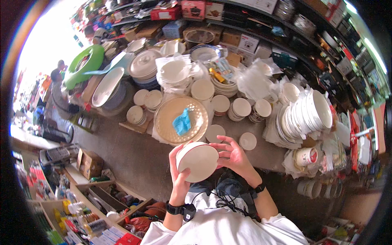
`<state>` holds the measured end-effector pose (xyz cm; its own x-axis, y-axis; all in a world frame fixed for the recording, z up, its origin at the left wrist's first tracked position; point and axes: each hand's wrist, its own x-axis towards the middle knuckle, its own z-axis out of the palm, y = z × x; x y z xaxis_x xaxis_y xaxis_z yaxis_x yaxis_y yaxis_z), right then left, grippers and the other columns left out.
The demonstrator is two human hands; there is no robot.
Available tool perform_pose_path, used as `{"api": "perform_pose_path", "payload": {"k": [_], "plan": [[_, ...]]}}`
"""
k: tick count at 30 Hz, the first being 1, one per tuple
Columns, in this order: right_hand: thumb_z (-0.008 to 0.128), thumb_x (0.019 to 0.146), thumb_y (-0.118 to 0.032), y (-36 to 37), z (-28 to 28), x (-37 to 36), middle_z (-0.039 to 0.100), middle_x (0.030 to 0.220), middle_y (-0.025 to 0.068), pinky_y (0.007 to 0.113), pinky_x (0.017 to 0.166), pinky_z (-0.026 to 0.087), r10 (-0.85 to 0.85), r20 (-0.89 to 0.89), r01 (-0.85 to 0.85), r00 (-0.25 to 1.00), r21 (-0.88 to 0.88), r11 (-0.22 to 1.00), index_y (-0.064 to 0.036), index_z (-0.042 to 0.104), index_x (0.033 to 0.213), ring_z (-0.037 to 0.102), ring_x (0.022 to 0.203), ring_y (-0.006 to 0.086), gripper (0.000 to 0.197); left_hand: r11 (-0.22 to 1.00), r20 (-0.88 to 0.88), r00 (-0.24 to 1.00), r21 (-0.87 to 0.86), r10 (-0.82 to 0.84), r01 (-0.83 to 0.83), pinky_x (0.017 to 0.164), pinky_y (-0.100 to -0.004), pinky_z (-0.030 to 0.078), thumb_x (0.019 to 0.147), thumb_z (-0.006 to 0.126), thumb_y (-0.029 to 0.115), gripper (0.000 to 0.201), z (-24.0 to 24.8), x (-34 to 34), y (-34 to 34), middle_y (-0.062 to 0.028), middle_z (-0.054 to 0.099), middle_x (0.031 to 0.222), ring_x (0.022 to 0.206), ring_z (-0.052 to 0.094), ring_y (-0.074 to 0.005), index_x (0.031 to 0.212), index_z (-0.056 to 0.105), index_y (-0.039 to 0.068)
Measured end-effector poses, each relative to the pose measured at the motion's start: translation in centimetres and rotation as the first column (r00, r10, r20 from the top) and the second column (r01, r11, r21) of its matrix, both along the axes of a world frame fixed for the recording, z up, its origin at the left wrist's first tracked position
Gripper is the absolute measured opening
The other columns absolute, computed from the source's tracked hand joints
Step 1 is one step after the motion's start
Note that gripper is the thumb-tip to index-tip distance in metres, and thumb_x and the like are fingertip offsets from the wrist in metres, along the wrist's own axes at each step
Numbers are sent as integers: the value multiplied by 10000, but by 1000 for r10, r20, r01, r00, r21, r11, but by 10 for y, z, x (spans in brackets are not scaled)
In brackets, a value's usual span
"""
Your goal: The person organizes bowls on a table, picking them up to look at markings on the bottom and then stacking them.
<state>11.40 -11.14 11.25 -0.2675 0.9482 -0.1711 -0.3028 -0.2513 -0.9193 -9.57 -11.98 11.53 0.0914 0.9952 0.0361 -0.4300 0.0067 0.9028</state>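
A white bowl with a thin red rim is tilted up in front of my body. My left hand grips its left side, the thumb lying over the near edge and the fingers at the rim. At the bowl's right edge, my right hand has its fingers spread, the fingertips close to the rim; whether they touch it I cannot tell. Just beyond lies a large beige basin with a patterned rim, holding a crumpled blue cloth. Small white bowls stand on the table near my right hand.
Several stacks of small bowls line the table. Large white bowls are stacked on the right. At the back left are a lidded pot and a green basin. Open bins of goods stand at the lower left.
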Motion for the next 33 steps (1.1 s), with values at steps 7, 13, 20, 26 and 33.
{"api": "perform_pose_path", "payload": {"k": [7,13,20,26,33], "plan": [[766,869,-242,-15,-1,-2,715,1070,151,323,798,546,-297,395,170,869,326,930,-44,638,1210,683,971,149,415,926,-219,955,279,-198,256,1148,-490,309,793,683,213,675,-14,37,2,-255,377,1506,1383,407,-374,1379,379,72],[694,925,-262,-31,-23,6,728,912,188,344,720,548,-501,460,398,733,307,865,-14,691,1071,728,835,234,288,949,-366,915,191,-169,251,1143,-421,314,921,601,100,493,-10,59,6,-208,436,1491,1372,436,-289,1369,406,34],[573,981,-140,-45,-28,16,679,845,240,354,644,520,-559,601,397,571,394,829,4,623,1169,715,757,327,242,975,-639,766,120,-67,185,907,-347,512,943,587,17,320,-22,70,17,-155,697,1093,1054,669,-210,1262,577,34],[592,950,-79,-60,-30,24,659,780,234,373,609,535,-545,728,325,415,441,837,-5,601,1216,708,696,344,276,971,-723,688,115,-64,211,894,-351,509,916,591,-13,350,-31,73,12,-203,683,1099,1067,681,-305,1261,568,45],[617,924,-79,-62,-35,30,687,840,230,455,660,575,-614,643,241,457,575,782,-40,551,1271,690,781,410,356,936,-747,625,13,-225,352,860,-359,522,902,551,-51,353,-36,65,16,-226,691,1048,1033,690,-357,1242,580,41]]}}
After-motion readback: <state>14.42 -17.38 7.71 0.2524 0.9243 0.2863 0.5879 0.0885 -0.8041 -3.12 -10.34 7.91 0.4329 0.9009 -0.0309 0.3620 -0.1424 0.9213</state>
